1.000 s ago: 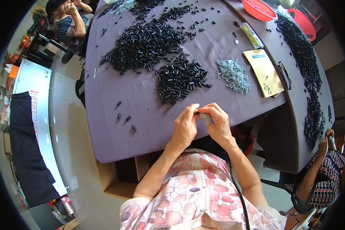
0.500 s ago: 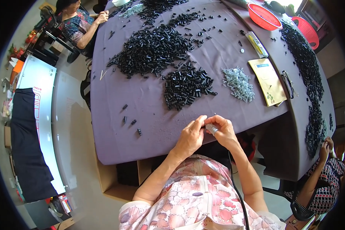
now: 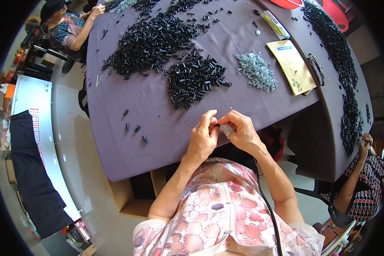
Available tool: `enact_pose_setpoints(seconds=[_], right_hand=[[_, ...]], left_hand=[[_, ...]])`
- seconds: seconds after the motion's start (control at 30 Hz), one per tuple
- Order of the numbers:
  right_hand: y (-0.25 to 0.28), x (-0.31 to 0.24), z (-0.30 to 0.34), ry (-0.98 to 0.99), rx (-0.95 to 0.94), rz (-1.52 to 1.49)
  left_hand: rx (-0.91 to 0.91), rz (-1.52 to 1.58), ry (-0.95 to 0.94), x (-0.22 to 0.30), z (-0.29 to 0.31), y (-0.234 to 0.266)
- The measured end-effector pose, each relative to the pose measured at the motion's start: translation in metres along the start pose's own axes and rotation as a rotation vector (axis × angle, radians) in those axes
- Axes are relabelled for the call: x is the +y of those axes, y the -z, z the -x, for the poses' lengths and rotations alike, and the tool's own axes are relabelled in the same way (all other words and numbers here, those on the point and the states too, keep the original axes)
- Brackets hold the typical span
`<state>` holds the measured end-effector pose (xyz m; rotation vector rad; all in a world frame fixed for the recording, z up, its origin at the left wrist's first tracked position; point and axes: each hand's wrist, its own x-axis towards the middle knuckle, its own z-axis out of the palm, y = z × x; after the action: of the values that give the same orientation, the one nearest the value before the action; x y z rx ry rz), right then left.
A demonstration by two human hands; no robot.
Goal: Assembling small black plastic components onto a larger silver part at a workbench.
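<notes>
Head view. Writing: yellow booklet (image 3: pixel 295 70) with blue label (image 3: pixel 285 48); white panel (image 3: pixel 29 91), red lettering. Red basket (image 3: pixel 287 3) cut by upper edge, contents not discernible; open cardboard box (image 3: pixel 134 208) below purple-grey table (image 3: pixel 109 155). Left hand (image 3: pixel 203 138) and right hand (image 3: pixel 243 133) pinch small black piece (image 3: pixel 218 125) between fingertips, near table edge; black pile (image 3: pixel 194 81) beyond. Co-workers seated left (image 3: pixel 66 32) and right (image 3: pixel 369 187).

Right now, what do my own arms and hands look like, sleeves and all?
Both forearms and wrists are bare below short, pale sleeves patterned in pink. The left hand wears no glove; the right hand seems to have a grey, speckled wrap on one finger. A thin black cable runs down the shirt beside the right arm.
</notes>
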<state>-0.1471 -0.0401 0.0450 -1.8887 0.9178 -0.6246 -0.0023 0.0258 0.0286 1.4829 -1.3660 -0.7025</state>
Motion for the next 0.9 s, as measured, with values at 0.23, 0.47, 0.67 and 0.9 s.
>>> enact_pose_setpoints(seconds=[0.23, 0.47, 0.67, 0.9], right_hand=[[0.009, 0.005, 0.000, -0.190, -0.087, -0.209], [0.013, 0.014, -0.006, -0.246, -0.172, -0.287], [0.012, 0.020, -0.002, -0.078, -0.135, -0.105], [0.002, 0.006, 0.000, -0.171, -0.033, -0.491]], left_hand=[[-0.126, -0.087, -0.119, 0.003, -0.003, 0.003], [-0.120, 0.017, -0.042, -0.003, -0.001, 0.005], [-0.081, 0.234, 0.204, 0.002, -0.005, -0.005], [0.036, 0.775, 0.381, -0.012, -0.004, -0.010]])
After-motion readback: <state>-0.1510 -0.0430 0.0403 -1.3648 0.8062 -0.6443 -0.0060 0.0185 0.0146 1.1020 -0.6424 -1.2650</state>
